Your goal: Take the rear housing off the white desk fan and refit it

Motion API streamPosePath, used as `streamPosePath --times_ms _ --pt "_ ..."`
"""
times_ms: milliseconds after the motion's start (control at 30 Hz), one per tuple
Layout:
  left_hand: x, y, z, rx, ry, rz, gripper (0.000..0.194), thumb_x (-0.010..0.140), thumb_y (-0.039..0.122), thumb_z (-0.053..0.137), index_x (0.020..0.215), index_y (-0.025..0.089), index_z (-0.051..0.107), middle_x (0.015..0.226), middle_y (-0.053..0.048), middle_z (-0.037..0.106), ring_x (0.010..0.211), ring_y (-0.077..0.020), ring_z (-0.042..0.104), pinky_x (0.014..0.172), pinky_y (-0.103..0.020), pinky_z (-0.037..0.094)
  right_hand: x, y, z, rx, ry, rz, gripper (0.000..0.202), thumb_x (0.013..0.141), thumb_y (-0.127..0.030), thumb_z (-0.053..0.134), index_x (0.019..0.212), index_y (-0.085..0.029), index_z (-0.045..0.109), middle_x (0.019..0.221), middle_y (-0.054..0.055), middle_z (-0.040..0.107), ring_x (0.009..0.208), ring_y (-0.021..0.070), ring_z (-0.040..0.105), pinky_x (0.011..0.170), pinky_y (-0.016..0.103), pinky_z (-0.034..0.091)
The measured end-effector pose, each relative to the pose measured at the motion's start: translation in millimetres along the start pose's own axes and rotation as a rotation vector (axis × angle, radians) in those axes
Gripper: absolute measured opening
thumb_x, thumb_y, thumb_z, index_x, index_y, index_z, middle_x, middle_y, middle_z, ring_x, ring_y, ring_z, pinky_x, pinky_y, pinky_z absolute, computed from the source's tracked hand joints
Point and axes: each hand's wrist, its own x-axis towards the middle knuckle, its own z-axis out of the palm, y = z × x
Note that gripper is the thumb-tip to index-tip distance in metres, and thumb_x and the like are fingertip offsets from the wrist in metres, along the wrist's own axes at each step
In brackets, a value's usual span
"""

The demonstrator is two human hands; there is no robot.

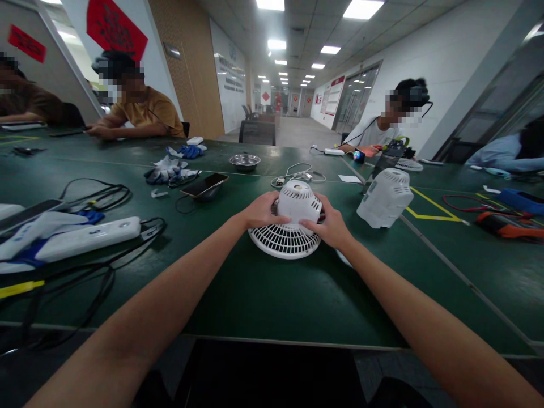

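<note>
A white domed fan motor housing (300, 201) with vent slots is held between my two hands above the green table. Beneath it lies a round white fan grille (289, 241), face down or nearly so. My left hand (264, 209) grips the housing's left side, thumb across its front. On the opposite side my right hand (329, 222) closes around it, its thumb also at the front. The fingers behind the housing are partly hidden. Just behind, a coiled white cable (301, 173) rests on the table. A white plastic casing (386, 198) stands to the right of my right hand.
Further back sits a metal bowl (245, 162), with a phone (207, 185) and gloves (168, 170) left of it. A power strip (93, 238) and black cables lie at left. An orange multimeter (510, 225) is at right. Several people sit around the table.
</note>
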Motion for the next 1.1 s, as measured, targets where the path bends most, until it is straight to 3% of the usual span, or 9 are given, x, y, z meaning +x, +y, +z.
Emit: streamPosePath --times_ms 167,467,600,700,833,967,1100 --pt "1.3 0.7 -0.1 0.077 0.002 -0.01 0.075 0.073 0.063 0.075 0.126 0.011 0.062 0.117 -0.02 0.067 0.105 -0.0355 0.063 0.089 -0.053 0.051 -2.4 1.4 3.8 -0.007 0.028 0.028 0.077 0.077 -0.048 0.079 0.142 -0.025 0.045 0.119 0.011 0.07 0.099 0.0319 0.069 0.082 0.051 0.059" --pt "0.7 -2.1 -1.7 0.132 0.0 0.037 0.071 0.075 0.061 0.074 0.126 0.012 0.062 0.12 -0.019 0.068 0.107 -0.036 0.064 0.092 -0.054 0.051 -2.3 1.0 2.9 -0.088 0.008 -0.005 0.074 0.078 -0.051 0.075 0.136 -0.021 0.041 0.119 0.015 0.067 0.1 0.0336 0.067 0.087 0.053 0.054" --pt "-2.0 -10.1 -2.9 0.057 0.026 0.018 0.061 0.083 0.045 0.07 0.136 0.016 0.057 0.122 -0.015 0.071 0.111 -0.0325 0.067 0.099 -0.052 0.051 -4.0 -3.6 1.8 -0.107 0.004 -0.022 0.07 0.084 -0.057 0.066 0.137 -0.018 0.04 0.106 0.013 0.068 0.084 0.0297 0.066 0.078 0.049 0.053" --pt "-3.8 -14.9 -1.9 0.005 0.077 0.004 0.062 0.088 0.033 0.062 0.147 0.02 0.046 0.127 -0.013 0.07 0.119 -0.031 0.066 0.107 -0.054 0.046 -6.8 -7.4 1.6 -0.031 -0.04 -0.028 0.082 0.087 -0.056 0.062 0.15 -0.02 0.025 0.086 0.005 0.069 0.066 0.0241 0.062 0.069 0.044 0.053" --pt "-5.1 -12.2 1.9 -0.116 0.076 0.033 0.08 0.088 0.039 0.065 0.158 0.023 0.029 0.137 -0.016 0.065 0.128 -0.0351 0.061 0.11 -0.059 0.043 -8.4 -7.4 0.7 0.008 -0.093 -0.036 0.091 0.087 -0.044 0.064 0.159 -0.025 0.012 0.082 0.002 0.07 0.06 0.022 0.061 0.065 0.042 0.054" --pt "-4.2 -2.3 9.1 -0.196 0.033 0.089 0.117 0.074 0.052 0.079 0.163 0.025 0.009 0.153 -0.022 0.049 0.132 -0.0435 0.055 0.11 -0.063 0.041 -7.7 -4.8 -2.1 0.017 -0.112 -0.071 0.087 0.087 -0.036 0.061 0.161 -0.027 0.016 0.082 0.001 0.07 0.062 0.0218 0.062 0.067 0.043 0.054" --pt "-2.7 5.5 15.6 -0.153 0.094 0.152 0.135 0.063 0.052 0.087 0.163 0.027 0.0 0.162 -0.023 0.032 0.137 -0.0482 0.048 0.112 -0.065 0.038 -7.7 -6.5 -3.5 -0.002 -0.107 -0.087 0.086 0.084 -0.03 0.06 0.16 -0.026 0.021 0.073 -0.002 0.065 0.057 0.0192 0.058 0.065 0.041 0.053"
